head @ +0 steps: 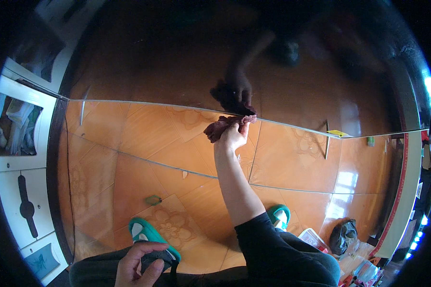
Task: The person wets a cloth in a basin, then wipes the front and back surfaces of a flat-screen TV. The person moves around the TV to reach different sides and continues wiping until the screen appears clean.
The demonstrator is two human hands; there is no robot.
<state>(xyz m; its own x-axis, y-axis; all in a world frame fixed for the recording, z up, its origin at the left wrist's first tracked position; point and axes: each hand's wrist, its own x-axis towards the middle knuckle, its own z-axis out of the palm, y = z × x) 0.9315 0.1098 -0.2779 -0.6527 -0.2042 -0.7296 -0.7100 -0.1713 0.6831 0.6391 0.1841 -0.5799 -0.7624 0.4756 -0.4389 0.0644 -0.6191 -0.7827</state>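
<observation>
My right hand (235,137) grips a dark reddish-brown cloth (219,128) and presses it against the lower edge of a dark, glossy panel (165,64). The panel mirrors the hand, the cloth and the floor. My left hand (140,263) is low in the view, over my left knee; thumb and fingers are apart with nothing between them. Below the panel lies an orange tiled floor (186,186).
A white cabinet (25,201) stands at the left, with a dark cable (69,172) along its base. A green loop (153,200), a thin stick (327,143) and a yellow item (339,133) lie on the floor. A black plastic bag (343,235) and clutter sit at the lower right.
</observation>
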